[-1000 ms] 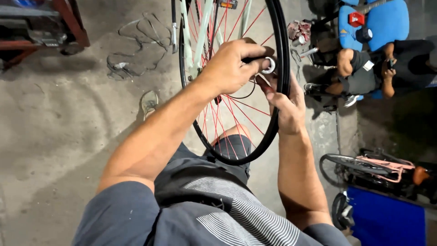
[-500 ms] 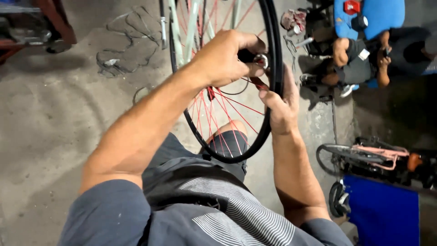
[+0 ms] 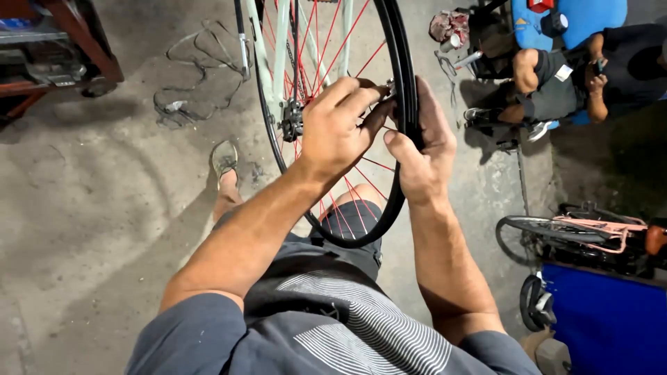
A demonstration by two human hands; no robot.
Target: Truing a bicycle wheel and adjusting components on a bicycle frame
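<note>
Concrete floor [image 3: 90, 208] w/ loose wire [image 3: 187, 76] at 11 o'clock. Wheel [image 3: 333, 42] is standing upright at 12. Left hand [image 3: 337, 132] fingers are pinching sth small at rim, can't tell what. Right hand [image 3: 424, 149] is gripping tyre [image 3: 406, 76], thumb pressing. Another person [image 3: 577, 69] is sitting at 2.

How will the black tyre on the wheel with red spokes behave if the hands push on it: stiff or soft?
The black tyre probably gives somewhat: the right hand wraps its edge and the left hand pinches beside it. It looks narrow, so likely light. The wheel's rim behind it probably stays stiff, braced by the red spokes.
</note>
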